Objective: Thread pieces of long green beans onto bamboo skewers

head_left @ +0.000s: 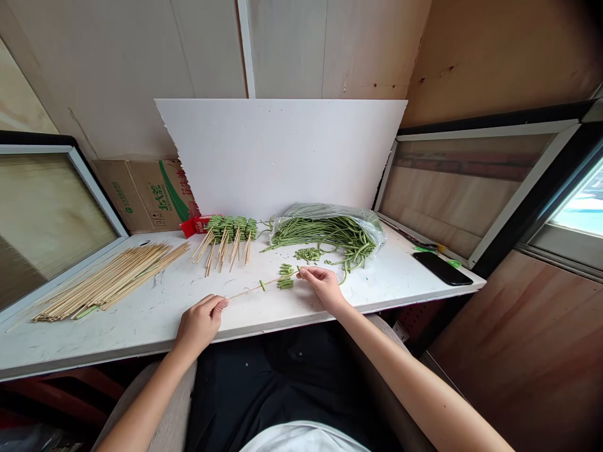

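My left hand [201, 321] is closed on one end of a thin bamboo skewer [242, 293] near the table's front edge. One cut piece of green bean [262, 285] sits partway along it. At the skewer's other end, my right hand [324, 287] pinches a short green bean piece [298, 270] at the tip. Cut bean pieces [285, 284] lie in small rows just left of the right hand. A heap of shorter cut bits [308, 254] lies behind that hand. Farther back, long green beans [325, 232] spill out of a clear plastic bag [372, 220].
Loose bamboo skewers [108, 279] are spread at the left. Several filled bean skewers [230, 229] lie at the back, beside a red packet [191, 226]. A black phone [441, 268] rests at the right. A white board [287, 157] and cardboard box [141, 194] stand behind the white table [188, 314].
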`<control>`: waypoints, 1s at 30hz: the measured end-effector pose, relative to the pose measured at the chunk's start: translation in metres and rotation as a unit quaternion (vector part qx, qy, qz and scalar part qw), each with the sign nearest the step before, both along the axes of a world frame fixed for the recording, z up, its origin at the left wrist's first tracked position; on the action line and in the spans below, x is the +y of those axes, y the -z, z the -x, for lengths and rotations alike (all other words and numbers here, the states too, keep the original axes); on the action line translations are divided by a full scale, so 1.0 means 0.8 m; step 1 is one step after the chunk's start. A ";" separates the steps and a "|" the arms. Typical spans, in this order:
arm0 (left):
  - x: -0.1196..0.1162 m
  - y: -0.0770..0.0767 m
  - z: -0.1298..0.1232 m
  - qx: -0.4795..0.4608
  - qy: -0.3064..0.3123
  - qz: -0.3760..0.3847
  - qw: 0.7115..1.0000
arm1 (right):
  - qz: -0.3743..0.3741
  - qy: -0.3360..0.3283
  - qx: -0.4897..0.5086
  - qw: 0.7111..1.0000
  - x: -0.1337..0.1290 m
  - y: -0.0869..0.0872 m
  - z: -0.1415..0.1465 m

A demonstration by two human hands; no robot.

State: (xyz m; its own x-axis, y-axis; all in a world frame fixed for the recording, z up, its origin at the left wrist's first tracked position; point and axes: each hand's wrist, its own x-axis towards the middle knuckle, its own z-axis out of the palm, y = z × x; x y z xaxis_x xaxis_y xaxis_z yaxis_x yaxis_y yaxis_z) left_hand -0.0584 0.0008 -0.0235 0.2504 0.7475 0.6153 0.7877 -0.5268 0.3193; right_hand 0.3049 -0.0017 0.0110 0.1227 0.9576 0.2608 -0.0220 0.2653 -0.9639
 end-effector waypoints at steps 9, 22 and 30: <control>0.003 -0.007 0.002 -0.102 0.004 0.030 0.994 | -0.004 -0.012 0.067 0.998 0.009 0.010 -0.002; -0.005 -0.019 -0.002 -0.059 0.036 -0.032 0.997 | 0.038 -0.001 0.081 0.996 0.014 0.012 -0.003; -0.005 -0.007 -0.003 -0.012 0.036 -0.025 0.999 | 0.016 0.005 0.073 0.997 0.008 0.008 0.002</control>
